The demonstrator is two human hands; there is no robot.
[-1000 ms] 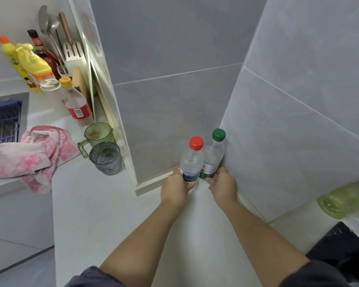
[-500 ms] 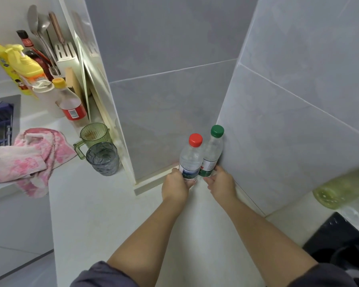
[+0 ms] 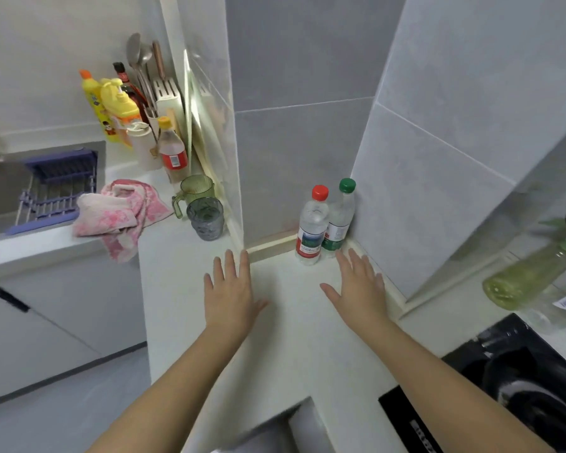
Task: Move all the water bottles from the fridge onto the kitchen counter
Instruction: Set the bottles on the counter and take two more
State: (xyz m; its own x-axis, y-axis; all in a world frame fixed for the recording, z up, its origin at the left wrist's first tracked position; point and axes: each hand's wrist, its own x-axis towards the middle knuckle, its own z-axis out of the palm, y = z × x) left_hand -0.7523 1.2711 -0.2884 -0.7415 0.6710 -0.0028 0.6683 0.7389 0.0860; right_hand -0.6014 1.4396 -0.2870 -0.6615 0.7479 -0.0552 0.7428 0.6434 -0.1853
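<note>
Two hands out over the bench (image 3: 285, 338), both palm-down, fingers straight and spread, nothing held. Left hand (image 3: 231, 289) sits near the outer wall corner; right hand (image 3: 360, 286) runs along the right wall's base strip. Can't tell if the palms rest on the bench or hover. Right fingertips (image 3: 342, 256) end just beside the base of the green-capped bottle (image 3: 339, 220); contact unclear. That bottle stands upright, tucked in the tiled corner, and the red-capped bottle (image 3: 311, 227) is upright too, touching it on the left, slightly nearer the camera. Both are on the bench. Left of the wall corner: grey tumbler (image 3: 206, 218), green mug (image 3: 196, 194) behind it, pink towel (image 3: 121, 210) hanging over the bench edge, purple rack (image 3: 56, 191) in the sink. Far back: yellow detergent bottles (image 3: 118, 106) and knife block (image 3: 169, 99). Far right: tilted green spray bottle (image 3: 533, 273), blurred, above a black stove (image 3: 520, 371).
</note>
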